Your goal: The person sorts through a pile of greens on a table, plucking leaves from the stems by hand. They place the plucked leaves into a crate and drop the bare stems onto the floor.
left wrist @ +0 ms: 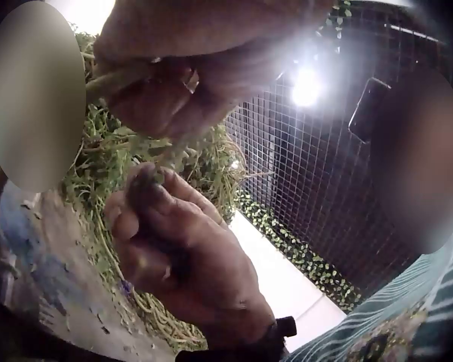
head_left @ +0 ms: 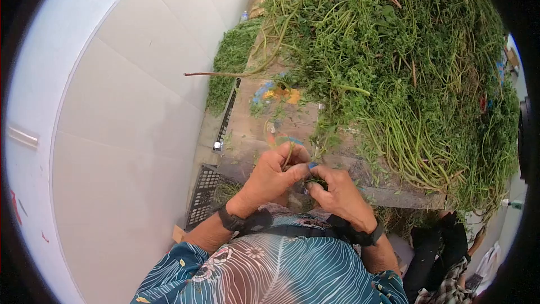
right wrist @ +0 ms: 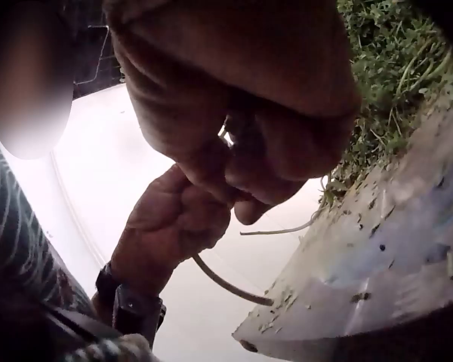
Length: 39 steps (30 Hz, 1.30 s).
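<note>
Teal fabric with white lines, a patterned top (head_left: 253, 273), is seen nearest, with a black strap worn on each wrist. Just beyond it, both hands are held close together over the near edge of the bench (head_left: 242, 143). By the left hand (head_left: 278, 168), a thin green stem (right wrist: 229, 285) is pinched between curled thumb and fingers; its free length is curved out past them. By the right hand (head_left: 341, 192), dark green leaves (head_left: 319, 182) are gripped between the thumb and bent fingers, with hardly a gap left. Whether stem and leaves are joined as one piece cannot be told, since the meeting point is covered by the fingers.

Farther out, loose leaf scraps are scattered over the worn wood. To the right and beyond the hands, well clear of the left fingers, much of the bench is covered by a large heap of green stems (head_left: 388, 50). From its left side one long reddish stalk (head_left: 222, 74) is jutted past the bench edge. A black crate (head_left: 203, 197) is placed low at the left, and more greenery (head_left: 232, 53) is piled beyond, beside a pale wall (head_left: 129, 112).
</note>
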Each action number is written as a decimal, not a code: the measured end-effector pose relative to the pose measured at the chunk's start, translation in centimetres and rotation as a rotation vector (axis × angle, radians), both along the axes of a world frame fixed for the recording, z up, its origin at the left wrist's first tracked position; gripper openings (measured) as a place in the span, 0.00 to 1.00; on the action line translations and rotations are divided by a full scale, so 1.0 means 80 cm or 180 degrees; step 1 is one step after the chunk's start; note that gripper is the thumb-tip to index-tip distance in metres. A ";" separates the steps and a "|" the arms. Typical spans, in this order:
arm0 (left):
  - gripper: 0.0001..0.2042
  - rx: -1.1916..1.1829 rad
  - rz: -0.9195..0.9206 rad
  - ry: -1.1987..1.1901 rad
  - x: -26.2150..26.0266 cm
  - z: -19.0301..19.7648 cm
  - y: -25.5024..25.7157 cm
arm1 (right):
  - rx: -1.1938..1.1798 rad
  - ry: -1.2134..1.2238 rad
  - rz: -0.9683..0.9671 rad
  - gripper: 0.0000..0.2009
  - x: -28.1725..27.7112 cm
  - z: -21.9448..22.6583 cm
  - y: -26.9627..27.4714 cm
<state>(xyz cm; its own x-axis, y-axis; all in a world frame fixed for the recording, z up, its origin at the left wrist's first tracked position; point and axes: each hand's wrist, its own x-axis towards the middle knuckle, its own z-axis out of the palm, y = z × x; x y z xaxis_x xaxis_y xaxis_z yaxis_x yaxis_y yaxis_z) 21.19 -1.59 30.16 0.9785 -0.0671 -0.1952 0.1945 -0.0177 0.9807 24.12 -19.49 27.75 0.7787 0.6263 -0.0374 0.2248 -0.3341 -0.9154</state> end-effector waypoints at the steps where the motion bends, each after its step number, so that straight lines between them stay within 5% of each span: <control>1: 0.08 -0.0031 -0.0047 0.0046 0.000 0.003 0.000 | -0.0036 0.0096 -0.0140 0.14 0.001 -0.002 0.000; 6: 0.09 -0.0004 -0.0172 0.0273 0.001 0.012 0.000 | 0.0469 0.0375 -0.1300 0.12 0.022 -0.022 -0.011; 10: 0.08 -0.0522 0.0289 0.0636 0.003 0.008 0.010 | 0.1697 0.2105 -0.1236 0.10 0.024 0.003 -0.030; 13: 0.10 -0.0943 0.0282 0.0541 0.003 0.000 0.016 | 0.1013 0.2057 -0.0837 0.09 0.014 0.018 -0.024; 19: 0.11 -0.0859 0.0176 0.0546 0.003 0.000 0.013 | 0.0963 0.0464 -0.0960 0.09 0.001 0.029 0.006; 25: 0.12 -0.0134 -0.0227 0.0475 -0.001 -0.003 0.011 | -0.0098 -0.0926 -0.0453 0.10 0.010 0.007 0.009; 34: 0.13 -0.0264 -0.0216 0.0431 -0.002 0.005 0.008 | 0.0055 -0.0546 -0.0425 0.10 0.003 0.009 0.009; 39: 0.11 -0.0136 -0.0337 0.0427 -0.003 0.003 0.006 | 0.0120 0.0428 -0.0736 0.09 0.002 -0.001 0.007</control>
